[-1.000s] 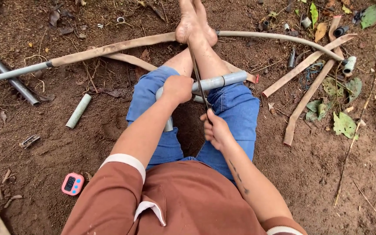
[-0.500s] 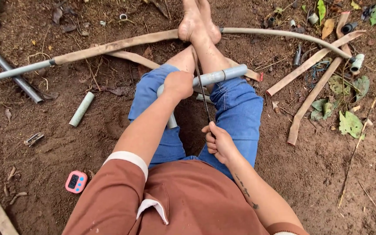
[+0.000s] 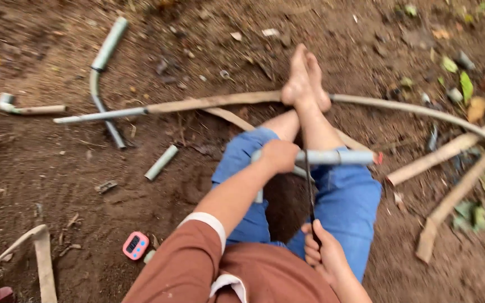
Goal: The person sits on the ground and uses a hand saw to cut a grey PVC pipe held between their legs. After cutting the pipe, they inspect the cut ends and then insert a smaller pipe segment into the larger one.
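Observation:
I sit on bare soil with my legs stretched out in blue shorts. My left hand [image 3: 279, 155] grips a grey plastic pipe [image 3: 341, 157] that lies across my knees, its red-tipped end pointing right. My right hand [image 3: 320, 248] is closed on the handle of a thin dark saw blade [image 3: 309, 185], which runs up from my lap and crosses the pipe just right of my left hand. My bare feet [image 3: 305, 84] rest on a long bent beige pipe [image 3: 214, 102] lying across the ground.
A short grey pipe offcut [image 3: 161, 163] lies on the soil to the left. Longer grey pipes [image 3: 103, 62] lie at the upper left. Wooden sticks [image 3: 450, 151] and leaves are on the right. A small pink device [image 3: 136, 245] sits by my left side.
The camera has tilted and shifted, so the scene sits further right and lower. My right hand has drawn back toward my lap with the saw; my left hand keeps its hold on the pipe.

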